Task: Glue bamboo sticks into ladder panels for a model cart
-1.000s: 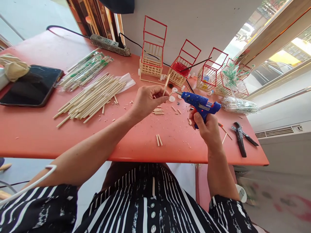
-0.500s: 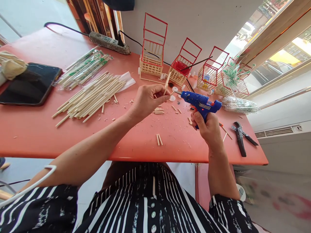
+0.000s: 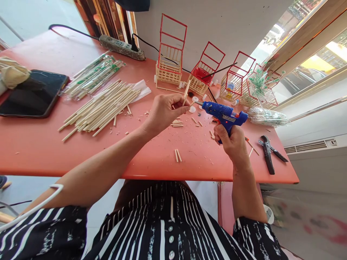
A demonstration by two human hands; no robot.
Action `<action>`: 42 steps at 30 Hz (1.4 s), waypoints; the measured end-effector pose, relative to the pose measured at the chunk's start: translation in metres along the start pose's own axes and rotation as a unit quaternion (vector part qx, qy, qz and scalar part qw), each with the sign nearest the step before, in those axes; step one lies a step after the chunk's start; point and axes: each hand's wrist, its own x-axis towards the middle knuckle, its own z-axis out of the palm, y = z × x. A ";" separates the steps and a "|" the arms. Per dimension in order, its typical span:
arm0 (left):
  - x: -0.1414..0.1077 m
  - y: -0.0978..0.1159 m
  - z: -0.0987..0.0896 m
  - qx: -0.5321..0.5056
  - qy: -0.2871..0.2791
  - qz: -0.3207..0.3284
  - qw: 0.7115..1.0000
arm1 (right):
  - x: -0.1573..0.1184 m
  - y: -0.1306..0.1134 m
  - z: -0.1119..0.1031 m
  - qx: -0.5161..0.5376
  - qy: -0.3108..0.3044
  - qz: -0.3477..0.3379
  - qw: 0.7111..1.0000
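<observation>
Pinched in the fingers of my left hand [image 3: 169, 110] are small wooden sticks [image 3: 187, 90], tilted upward; how they join is too small to tell. My right hand [image 3: 230, 141] is wrapped round the handle of a blue glue gun [image 3: 223, 113], which has a small red light on its side. Its metal nozzle points left, close to the fingertips of my left hand. Beneath my hands lie short cut stick pieces [image 3: 177, 123]. Two more short sticks [image 3: 178, 155] rest near the table's front edge.
Loose chopsticks [image 3: 103, 108] and wrapped chopsticks [image 3: 94, 76] lie left on the red table [image 3: 151, 159], beside a black tablet [image 3: 34, 94]. Several red-framed stick models [image 3: 169, 68] stand along the wall. A power strip [image 3: 121, 47] is behind; black-handled cutters [image 3: 268, 155] lie at right.
</observation>
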 end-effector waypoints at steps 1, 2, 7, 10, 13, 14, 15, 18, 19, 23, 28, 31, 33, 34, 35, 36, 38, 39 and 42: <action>0.000 0.000 0.000 -0.001 0.001 0.001 1.000 | 0.000 0.000 0.000 0.001 0.001 0.000 1.000; 0.000 0.000 0.000 -0.001 0.003 0.002 1.000 | -0.001 0.000 0.000 0.002 0.001 0.000 1.000; 0.001 -0.003 0.001 0.002 0.003 0.022 1.000 | -0.001 0.003 -0.001 -0.006 -0.007 -0.009 1.000; 0.001 -0.005 0.001 0.010 0.005 0.029 1.000 | -0.001 0.005 -0.001 -0.015 -0.004 -0.012 1.000; 0.001 -0.005 0.002 0.009 0.006 0.033 0.999 | -0.002 0.005 0.000 -0.021 0.002 -0.012 1.000; 0.001 -0.005 0.002 0.008 0.006 0.034 0.999 | -0.002 0.004 0.000 -0.021 0.002 -0.012 1.000; 0.001 -0.005 0.002 0.007 0.006 0.035 0.999 | -0.002 0.004 0.001 -0.020 0.002 -0.012 1.000; 0.001 -0.004 0.001 0.003 0.003 0.037 0.999 | 0.000 0.000 0.002 -0.017 0.013 -0.015 1.000; 0.001 -0.004 0.001 0.001 0.002 0.038 0.999 | 0.000 -0.001 0.002 -0.018 0.020 -0.015 1.000; 0.002 -0.003 0.001 -0.009 0.005 0.050 0.999 | 0.002 0.000 -0.001 -0.089 0.059 -0.023 0.994; 0.002 -0.004 0.002 -0.018 0.022 0.063 0.998 | 0.002 0.015 -0.002 -0.254 0.094 -0.127 0.954; 0.003 -0.004 0.001 -0.017 0.032 0.060 0.998 | 0.000 0.030 -0.009 -0.325 0.073 -0.150 0.931; 0.004 -0.004 0.000 -0.024 0.037 0.061 0.997 | 0.000 0.044 -0.022 -0.367 0.070 -0.141 0.917; 0.005 -0.004 0.000 -0.028 0.040 0.062 0.997 | 0.000 0.052 -0.030 -0.384 0.079 -0.128 0.911; 0.005 -0.004 -0.001 -0.030 0.042 0.061 0.997 | 0.000 0.062 -0.040 -0.401 0.090 -0.110 0.905; 0.005 -0.003 -0.001 -0.029 0.045 0.060 0.997 | 0.000 0.072 -0.051 -0.417 0.095 -0.088 0.900; 0.005 -0.002 -0.001 -0.024 0.050 0.055 0.997 | 0.000 0.092 -0.074 -0.442 0.105 -0.044 0.890; 0.005 -0.001 -0.001 -0.021 0.051 0.052 0.997 | -0.001 0.102 -0.085 -0.449 0.100 -0.029 0.887; 0.004 0.000 0.000 -0.014 0.044 0.042 0.998 | -0.003 0.127 -0.111 -0.463 0.068 0.001 0.884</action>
